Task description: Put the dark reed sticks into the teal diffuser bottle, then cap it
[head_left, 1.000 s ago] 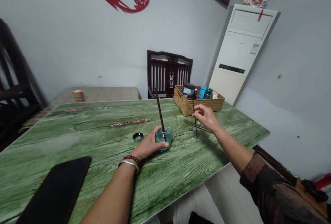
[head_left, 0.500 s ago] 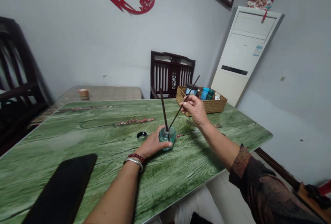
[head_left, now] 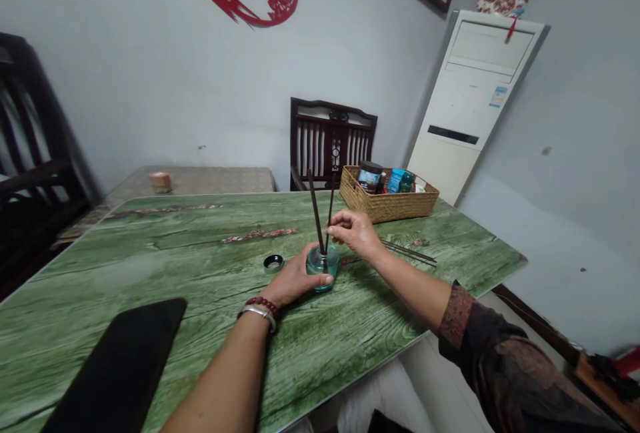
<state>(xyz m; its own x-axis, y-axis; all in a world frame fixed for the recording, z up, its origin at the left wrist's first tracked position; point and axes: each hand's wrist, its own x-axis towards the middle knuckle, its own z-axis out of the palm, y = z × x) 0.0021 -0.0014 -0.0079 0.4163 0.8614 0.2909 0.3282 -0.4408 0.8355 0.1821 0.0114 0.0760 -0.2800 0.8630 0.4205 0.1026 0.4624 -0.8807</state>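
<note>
A small teal glass bottle (head_left: 324, 264) stands on the green wood-grain table (head_left: 200, 286). My left hand (head_left: 295, 281) is wrapped round its base. One dark reed stick (head_left: 315, 209) stands in the bottle's neck. My right hand (head_left: 356, 232) pinches a second dark stick (head_left: 329, 216), which is nearly upright with its lower end in the bottle's neck. A few more dark sticks (head_left: 407, 252) lie on the table to the right of that hand. The bottle's black cap (head_left: 273, 261) lies just left of the bottle.
A wicker basket (head_left: 387, 203) with jars stands at the table's far right. A flat black object (head_left: 117, 373) lies near left. A dark wooden chair (head_left: 333, 139) stands behind the table, a white air conditioner (head_left: 473, 96) in the corner, and a lower table (head_left: 190, 179) beyond.
My right hand lifted a stick from the pile on the table, swung it over to the bottle and stood it upright in the neck. The left hand stayed on the bottle.
</note>
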